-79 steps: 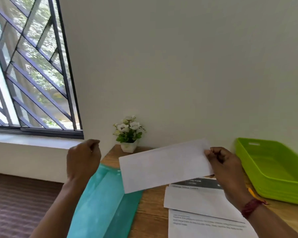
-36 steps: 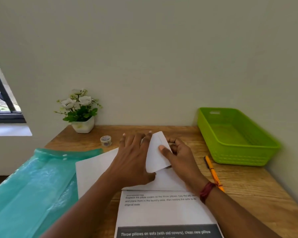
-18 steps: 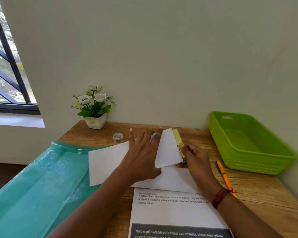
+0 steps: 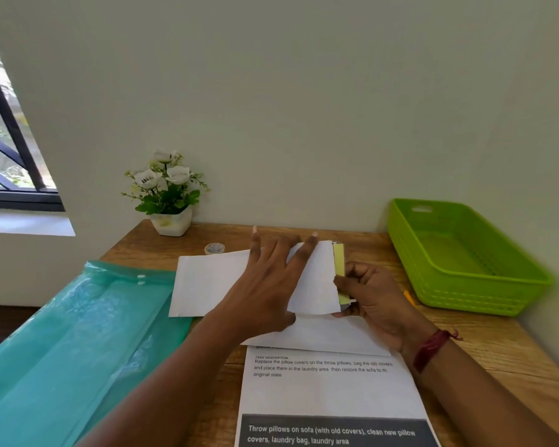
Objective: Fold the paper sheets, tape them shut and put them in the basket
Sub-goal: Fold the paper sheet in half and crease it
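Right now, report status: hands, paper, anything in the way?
Left hand flat, pressing folded paper. Right hand pinches its right edge at yellow strip. Basket empty; only pen lies before it.

A plain pale wall (image 4: 304, 108) rose behind the wooden counter (image 4: 497, 343); daylight came through a dark-barred window (image 4: 0, 140) at left, above dark flooring (image 4: 0, 324).

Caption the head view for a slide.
The left hand presses folded paper flat; the right hand pinches a yellow strip at its edge.
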`<act>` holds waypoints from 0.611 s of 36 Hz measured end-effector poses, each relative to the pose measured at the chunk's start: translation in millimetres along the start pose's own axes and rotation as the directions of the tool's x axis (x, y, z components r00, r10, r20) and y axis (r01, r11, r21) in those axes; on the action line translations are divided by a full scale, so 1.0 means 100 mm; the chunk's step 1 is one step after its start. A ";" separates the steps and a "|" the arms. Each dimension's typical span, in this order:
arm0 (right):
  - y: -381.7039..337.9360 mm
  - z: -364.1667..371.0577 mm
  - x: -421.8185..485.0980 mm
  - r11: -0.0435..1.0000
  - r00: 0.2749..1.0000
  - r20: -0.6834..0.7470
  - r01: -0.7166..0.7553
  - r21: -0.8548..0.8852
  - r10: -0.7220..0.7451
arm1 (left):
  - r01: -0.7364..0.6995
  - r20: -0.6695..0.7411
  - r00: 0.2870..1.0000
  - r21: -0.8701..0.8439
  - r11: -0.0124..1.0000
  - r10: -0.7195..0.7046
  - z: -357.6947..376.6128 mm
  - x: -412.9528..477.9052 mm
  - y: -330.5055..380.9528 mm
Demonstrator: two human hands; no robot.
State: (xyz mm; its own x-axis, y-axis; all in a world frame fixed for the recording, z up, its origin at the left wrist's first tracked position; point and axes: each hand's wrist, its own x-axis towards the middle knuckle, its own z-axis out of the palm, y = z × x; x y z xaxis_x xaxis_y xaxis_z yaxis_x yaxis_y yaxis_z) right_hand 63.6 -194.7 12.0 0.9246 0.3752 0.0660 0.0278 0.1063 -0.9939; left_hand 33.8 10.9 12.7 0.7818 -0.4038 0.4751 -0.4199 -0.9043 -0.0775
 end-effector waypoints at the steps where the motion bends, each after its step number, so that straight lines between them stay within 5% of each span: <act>1: 0.00 0.00 0.00 1.000 1.000 -0.007 0.001 -0.023 -0.001 | -0.008 -0.003 1.000 -0.011 1.000 0.008 0.00 0.00 0.01; 22: -0.01 0.01 -0.01 0.963 0.980 -0.172 0.057 -0.262 -0.105 | 0.007 0.013 1.000 0.091 0.996 -0.008 0.00 -0.01 0.00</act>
State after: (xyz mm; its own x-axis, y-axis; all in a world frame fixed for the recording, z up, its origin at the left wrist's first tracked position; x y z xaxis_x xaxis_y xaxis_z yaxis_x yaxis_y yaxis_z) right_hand 61.7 -194.1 13.5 0.9681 0.1981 0.1536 0.1790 -0.1171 -0.9769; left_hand 32.7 11.2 12.5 0.7910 -0.3982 0.4646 -0.3706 -0.9159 -0.1541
